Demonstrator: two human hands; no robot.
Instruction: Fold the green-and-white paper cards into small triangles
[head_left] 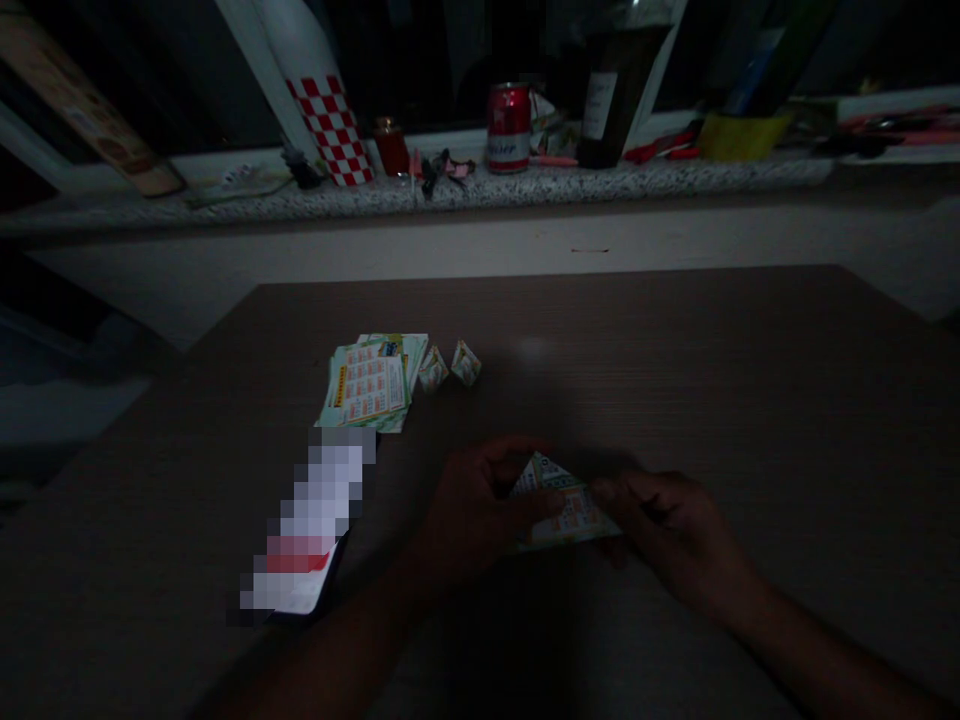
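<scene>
Left grip (480, 510) and right grip (675, 515) are both clamped on one folded paper (574, 515), held between them near the front of the surface (697, 370). On the left, the thumb lies flat across the printed face; on the right, thumb and fingertips pinch the end nearest that hand. A pointed corner stands up at the far edge, and whether the lower edge touches the surface I cannot tell.

It should handle as very light, thin and fairly crisp, quick to crease or tear and not likely to slip from dry fingers. Best hold would be flat along the creases with thumb against finger, pressing lightly and sparing the pointed corner.

Beyond the left hand lies a loose paper stack (367, 385) of similar print, with two small folded pieces, a left one (433, 370) and a right one (466, 363), just beside it. A phone (300, 595), its lit screen mostly blurred out, lies nearer.

Along the stone sill (262, 208) are containers: a checked bottle (330, 120), a small red jar (391, 148), a red can (509, 130) and a dark labelled bottle (611, 110). What they contain, if anything, is hidden in the dim light.
</scene>
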